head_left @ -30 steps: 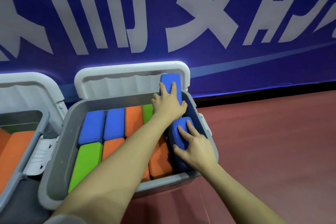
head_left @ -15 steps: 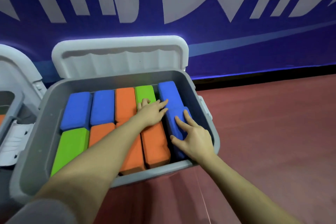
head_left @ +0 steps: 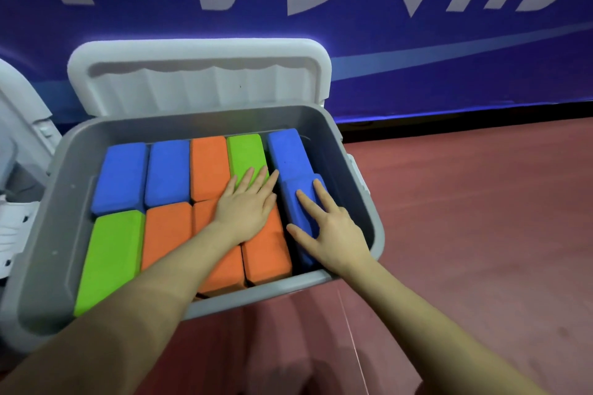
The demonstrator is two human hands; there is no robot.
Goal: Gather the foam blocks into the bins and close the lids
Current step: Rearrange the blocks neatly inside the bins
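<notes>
A grey bin stands on the floor with its white lid swung open against the wall behind. Inside lie several foam blocks packed side by side: blue, orange and green. My left hand lies flat with straight fingers across an orange block and the green block behind it. My right hand presses with spread fingers on the near blue block at the bin's right wall. A second blue block sits just behind that one.
A second bin with a white lid and latch pokes in at the left edge. A blue banner wall rises right behind the bins. Red floor spreads to the right and front.
The far blue block, first held upright by my left hand at the bin's back corner, now lies flat in the bin. My left hand has moved onto the orange and green blocks.
</notes>
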